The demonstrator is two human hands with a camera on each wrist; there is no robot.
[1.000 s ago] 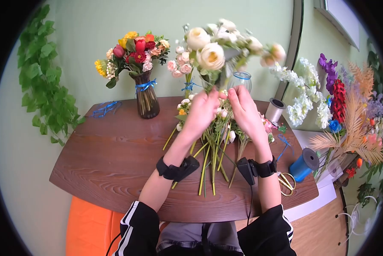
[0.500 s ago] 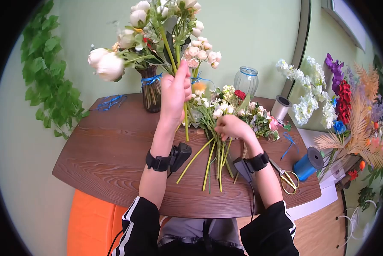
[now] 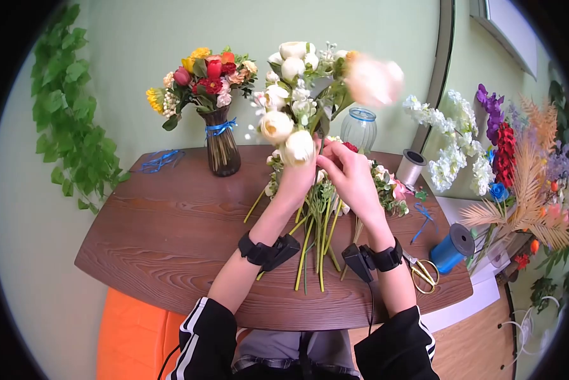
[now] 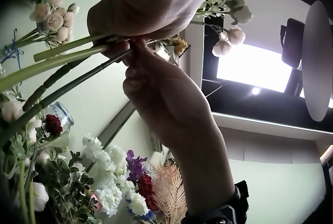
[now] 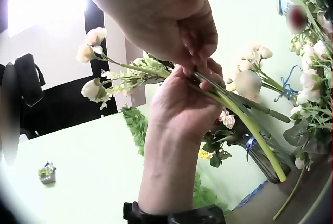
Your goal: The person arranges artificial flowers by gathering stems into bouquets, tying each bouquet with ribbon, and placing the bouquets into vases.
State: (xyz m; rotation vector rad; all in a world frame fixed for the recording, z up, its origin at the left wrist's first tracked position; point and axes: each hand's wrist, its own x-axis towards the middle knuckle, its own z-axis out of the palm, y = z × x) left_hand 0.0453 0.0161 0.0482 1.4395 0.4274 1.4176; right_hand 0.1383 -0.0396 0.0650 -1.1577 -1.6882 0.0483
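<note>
The bunch of white flowers [image 3: 302, 107] is up in the air over the far middle of the table [image 3: 170, 221], blooms pointing up and away, one big pale one on the right pretty blurry. Left hand [image 3: 299, 177] has its fingers wrapped around the stems [image 5: 247, 120], and the right hand [image 3: 355, 180] is right up against it, thumb and fingertips pinching a stem. Below them there's a pile of loose flowers [image 3: 322, 225], stems toward the near edge. Glass jar [image 3: 360, 132] behind that, filled vase [image 3: 222, 149] far left. Over on the right: white spool [image 3: 410, 167], then nearer, the blue spool [image 3: 452, 249] with scissors [image 3: 413, 260] just beside it.
</note>
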